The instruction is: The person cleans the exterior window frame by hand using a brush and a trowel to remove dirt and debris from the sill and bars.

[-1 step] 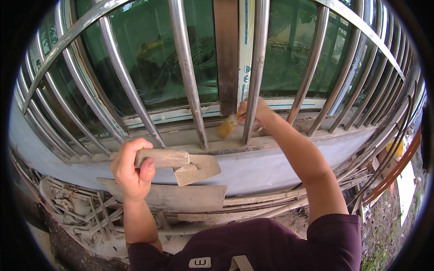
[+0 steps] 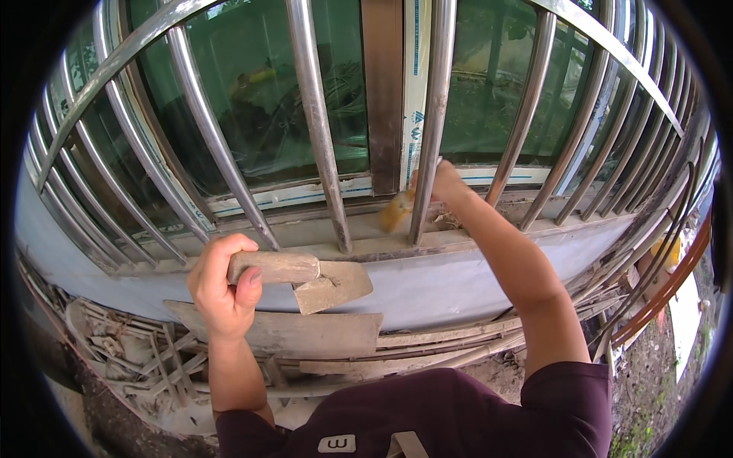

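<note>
My left hand (image 2: 221, 286) is wrapped round the wooden handle of a trowel (image 2: 336, 285), held level in front of the wall. Dried grey material coats its flat blade. My right hand (image 2: 447, 185) reaches between two metal bars to the window sill (image 2: 305, 230), its fingers partly hidden behind a bar. In it is a brush (image 2: 395, 212) with yellowish bristles, blurred by motion and pointing down at the sill. A little loose debris (image 2: 445, 221) lies on the sill beside the brush.
Shiny window bars (image 2: 314, 114) stand before green-tinted glass (image 2: 267, 99). Below the pale wall (image 2: 435, 286) lie a grey board (image 2: 305, 333), long pipes (image 2: 473, 355) and scrap frames (image 2: 172, 366). Dark cables (image 2: 649, 282) hang at the right.
The brush and my right hand have shifted slightly to the right along the sill. My left hand and the trowel have stayed in place.
</note>
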`<action>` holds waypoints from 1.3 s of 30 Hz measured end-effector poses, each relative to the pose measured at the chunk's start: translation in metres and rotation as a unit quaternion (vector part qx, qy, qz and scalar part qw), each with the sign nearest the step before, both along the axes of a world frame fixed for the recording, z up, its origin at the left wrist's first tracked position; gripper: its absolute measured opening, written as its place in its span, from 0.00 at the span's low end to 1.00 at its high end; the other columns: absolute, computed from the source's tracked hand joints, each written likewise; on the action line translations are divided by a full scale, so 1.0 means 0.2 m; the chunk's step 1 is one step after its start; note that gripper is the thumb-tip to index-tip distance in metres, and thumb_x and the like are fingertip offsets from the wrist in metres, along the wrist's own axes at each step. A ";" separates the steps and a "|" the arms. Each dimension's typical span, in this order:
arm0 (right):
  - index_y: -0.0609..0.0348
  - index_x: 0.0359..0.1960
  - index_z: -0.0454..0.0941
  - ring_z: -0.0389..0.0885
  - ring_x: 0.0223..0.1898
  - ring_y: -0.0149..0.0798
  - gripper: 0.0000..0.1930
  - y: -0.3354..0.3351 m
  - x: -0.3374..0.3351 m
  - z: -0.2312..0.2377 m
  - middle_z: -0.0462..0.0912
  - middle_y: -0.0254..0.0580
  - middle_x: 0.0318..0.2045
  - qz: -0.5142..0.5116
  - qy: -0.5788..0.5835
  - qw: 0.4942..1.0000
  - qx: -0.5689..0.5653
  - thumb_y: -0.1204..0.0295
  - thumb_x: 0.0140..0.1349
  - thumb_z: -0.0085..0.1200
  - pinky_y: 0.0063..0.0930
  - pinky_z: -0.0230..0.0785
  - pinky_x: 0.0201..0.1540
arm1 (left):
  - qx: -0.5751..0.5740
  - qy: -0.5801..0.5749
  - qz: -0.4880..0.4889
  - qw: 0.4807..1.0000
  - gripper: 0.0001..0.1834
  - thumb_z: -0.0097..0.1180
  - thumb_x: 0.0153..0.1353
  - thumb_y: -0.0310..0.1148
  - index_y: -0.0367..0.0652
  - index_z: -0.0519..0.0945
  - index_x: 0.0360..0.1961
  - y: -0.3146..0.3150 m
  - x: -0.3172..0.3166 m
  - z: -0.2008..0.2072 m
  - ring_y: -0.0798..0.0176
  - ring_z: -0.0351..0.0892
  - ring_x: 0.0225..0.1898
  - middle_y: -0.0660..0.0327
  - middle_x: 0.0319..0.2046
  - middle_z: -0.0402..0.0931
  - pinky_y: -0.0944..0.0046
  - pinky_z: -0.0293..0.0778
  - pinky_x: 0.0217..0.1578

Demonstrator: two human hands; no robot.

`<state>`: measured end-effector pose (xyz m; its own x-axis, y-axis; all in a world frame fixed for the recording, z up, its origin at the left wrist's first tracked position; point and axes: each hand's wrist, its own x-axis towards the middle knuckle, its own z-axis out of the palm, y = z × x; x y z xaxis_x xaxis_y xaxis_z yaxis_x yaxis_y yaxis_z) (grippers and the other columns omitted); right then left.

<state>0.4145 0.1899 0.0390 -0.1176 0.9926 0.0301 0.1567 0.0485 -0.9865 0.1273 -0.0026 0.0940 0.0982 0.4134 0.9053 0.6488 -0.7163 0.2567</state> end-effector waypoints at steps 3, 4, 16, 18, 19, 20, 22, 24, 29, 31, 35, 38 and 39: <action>0.69 0.25 0.74 0.76 0.16 0.37 0.09 -0.06 0.00 0.13 0.77 0.46 0.20 -0.050 -0.166 0.982 0.079 0.72 0.50 0.52 0.23 0.74 0.20 | 0.009 0.004 0.002 1.000 0.17 0.53 0.53 0.43 0.37 0.72 0.29 0.01 -0.01 -0.01 0.65 0.65 0.18 0.60 0.20 0.68 0.70 0.59 0.20; 0.69 0.25 0.75 0.75 0.15 0.38 0.09 -0.07 -0.01 0.15 0.77 0.46 0.20 -0.050 -0.215 0.969 0.110 0.72 0.50 0.53 0.24 0.73 0.20 | 0.010 0.008 0.004 1.000 0.17 0.53 0.53 0.43 0.37 0.72 0.28 0.01 -0.02 -0.01 0.65 0.65 0.18 0.60 0.20 0.68 0.70 0.59 0.20; 0.68 0.16 0.75 0.78 0.23 0.49 0.15 -0.03 0.09 0.06 0.76 0.53 0.15 -0.151 -0.231 0.956 0.104 0.65 0.47 0.48 0.34 0.71 0.31 | 0.009 -0.009 -0.031 0.999 0.18 0.52 0.53 0.45 0.38 0.72 0.28 0.04 0.05 -0.01 0.65 0.62 0.16 0.60 0.18 0.65 0.70 0.57 0.18; 0.68 0.15 0.74 0.78 0.22 0.48 0.15 -0.08 0.10 0.10 0.75 0.53 0.15 -0.160 -0.311 0.923 0.159 0.65 0.47 0.49 0.34 0.71 0.31 | 0.010 -0.001 -0.033 0.999 0.18 0.52 0.53 0.44 0.38 0.72 0.27 0.04 0.05 -0.01 0.66 0.62 0.16 0.61 0.18 0.65 0.70 0.56 0.17; 0.69 0.15 0.74 0.78 0.22 0.47 0.16 -0.11 0.11 0.13 0.75 0.54 0.14 -0.164 -0.350 0.903 0.186 0.65 0.47 0.49 0.34 0.71 0.31 | 0.010 0.003 -0.034 0.999 0.17 0.52 0.53 0.44 0.38 0.72 0.27 0.04 0.05 -0.02 0.66 0.62 0.16 0.61 0.18 0.64 0.70 0.56 0.17; 0.70 0.16 0.74 0.78 0.22 0.48 0.16 -0.14 0.10 0.17 0.76 0.53 0.15 -0.154 -0.303 0.927 0.161 0.65 0.47 0.49 0.34 0.72 0.32 | 0.011 0.000 -0.042 0.999 0.17 0.52 0.53 0.44 0.38 0.72 0.27 0.05 0.06 -0.01 0.66 0.61 0.16 0.61 0.17 0.64 0.70 0.56 0.17; 0.71 0.18 0.74 0.78 0.23 0.51 0.16 -0.11 0.07 0.17 0.76 0.54 0.15 -0.160 -0.214 0.956 0.121 0.64 0.47 0.50 0.33 0.72 0.33 | 0.011 -0.007 -0.057 0.998 0.16 0.53 0.52 0.43 0.38 0.72 0.27 0.06 0.09 -0.01 0.66 0.61 0.16 0.61 0.17 0.63 0.69 0.56 0.17; 0.71 0.21 0.74 0.77 0.26 0.53 0.16 -0.06 0.03 0.14 0.77 0.57 0.19 -0.178 -0.227 0.954 0.076 0.64 0.47 0.50 0.33 0.71 0.35 | 0.003 -0.008 -0.055 0.998 0.16 0.53 0.52 0.43 0.38 0.72 0.27 0.07 0.10 0.00 0.66 0.61 0.16 0.61 0.17 0.63 0.69 0.56 0.17; 0.67 0.27 0.75 0.77 0.30 0.54 0.16 -0.13 0.07 0.12 0.77 0.58 0.25 -0.197 -0.368 0.896 0.151 0.62 0.49 0.48 0.37 0.70 0.37 | 0.002 -0.004 -0.058 0.998 0.16 0.53 0.52 0.43 0.38 0.72 0.27 0.09 0.10 -0.01 0.66 0.61 0.16 0.61 0.17 0.64 0.69 0.56 0.17; 0.66 0.31 0.75 0.76 0.32 0.55 0.16 -0.17 0.03 0.17 0.77 0.58 0.28 -0.192 -0.378 0.895 0.138 0.63 0.48 0.48 0.38 0.70 0.39 | 0.000 0.003 -0.067 0.998 0.16 0.53 0.52 0.42 0.38 0.72 0.27 0.10 0.10 -0.02 0.65 0.61 0.16 0.60 0.18 0.65 0.70 0.57 0.18; 0.64 0.30 0.76 0.77 0.32 0.53 0.15 -0.18 0.02 0.17 0.78 0.55 0.26 -0.195 -0.395 0.889 0.126 0.63 0.50 0.48 0.38 0.70 0.38 | -0.010 -0.002 -0.069 0.998 0.15 0.53 0.52 0.42 0.38 0.72 0.28 0.11 0.12 -0.01 0.65 0.62 0.16 0.60 0.19 0.66 0.70 0.58 0.18; 0.62 0.31 0.76 0.77 0.34 0.51 0.15 -0.18 0.03 0.15 0.78 0.54 0.28 -0.208 -0.453 0.851 0.167 0.62 0.52 0.48 0.37 0.71 0.37 | -0.008 -0.002 -0.068 0.998 0.14 0.54 0.51 0.39 0.38 0.72 0.28 0.11 0.11 -0.01 0.65 0.63 0.17 0.60 0.19 0.66 0.70 0.59 0.18; 0.62 0.31 0.76 0.77 0.35 0.51 0.15 -0.18 0.00 0.16 0.78 0.53 0.29 -0.202 -0.440 0.861 0.156 0.62 0.52 0.48 0.37 0.70 0.37 | -0.003 0.000 -0.066 0.998 0.13 0.54 0.51 0.38 0.38 0.72 0.28 0.12 0.11 -0.01 0.65 0.63 0.17 0.60 0.19 0.66 0.70 0.59 0.18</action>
<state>0.4141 0.1543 0.0716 0.1224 0.9174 0.3786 0.9026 0.0557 -0.4269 0.1490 0.0213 0.0924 0.1523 0.4027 0.9026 0.5485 -0.7941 0.2618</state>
